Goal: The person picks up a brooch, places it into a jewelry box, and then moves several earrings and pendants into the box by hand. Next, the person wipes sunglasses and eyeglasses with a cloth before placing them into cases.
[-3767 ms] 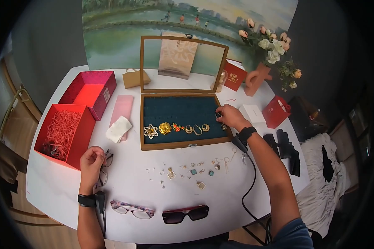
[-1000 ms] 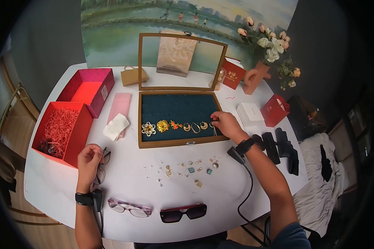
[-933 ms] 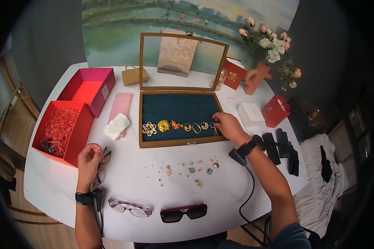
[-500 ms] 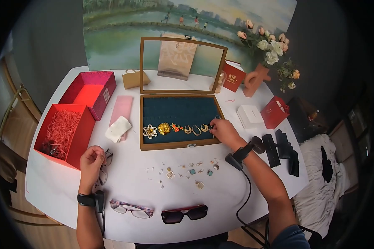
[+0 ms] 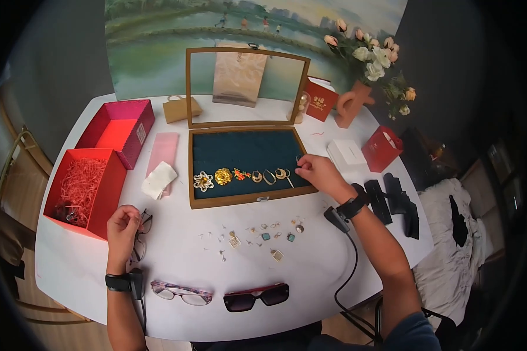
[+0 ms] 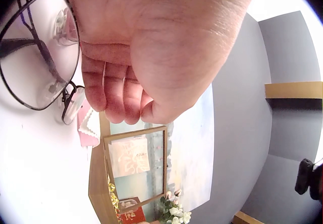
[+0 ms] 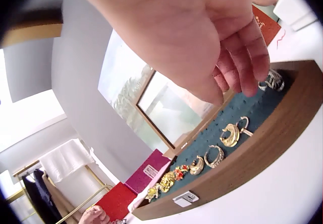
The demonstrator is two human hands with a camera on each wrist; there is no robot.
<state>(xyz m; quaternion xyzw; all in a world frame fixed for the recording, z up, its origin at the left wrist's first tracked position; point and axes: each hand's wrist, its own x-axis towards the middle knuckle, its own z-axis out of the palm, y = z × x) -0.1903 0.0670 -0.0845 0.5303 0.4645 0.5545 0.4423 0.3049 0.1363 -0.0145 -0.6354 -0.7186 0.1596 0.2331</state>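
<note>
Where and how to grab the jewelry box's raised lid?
Likely mid top rail, beside the latch, pinched front-to-back from above. The lid stands open, so that slim wooden bar is its upper edge, well clear of the jewelry below.

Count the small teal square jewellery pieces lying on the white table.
2. The first small teal square piece lies in front of the open brown-framed jewellery box; the second small teal square piece lies to the first's right. None appear hidden there.
</note>
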